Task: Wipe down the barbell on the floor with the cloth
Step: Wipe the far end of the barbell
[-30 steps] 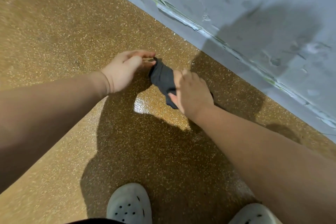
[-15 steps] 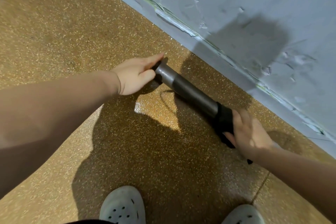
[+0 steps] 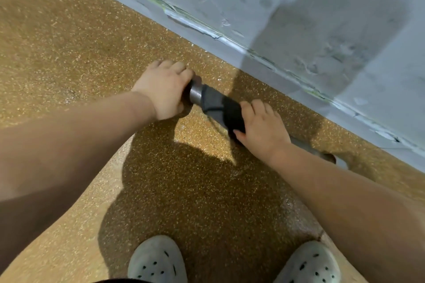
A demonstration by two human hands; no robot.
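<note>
The barbell lies on the speckled floor close along the wall. Our left hand curls its fingers over the bar's end, we judge to stop it rolling. Our right hand closes its fingers round the dark cloth draped over the bar, so the fabric hugs the metal.

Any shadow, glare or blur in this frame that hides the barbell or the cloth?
Head view: the person's shadow covers the floor between the arms and falls on the wall; a glare patch sits just below the cloth; the barbell is sharp by the left hand, smeared past the right hand.
</note>
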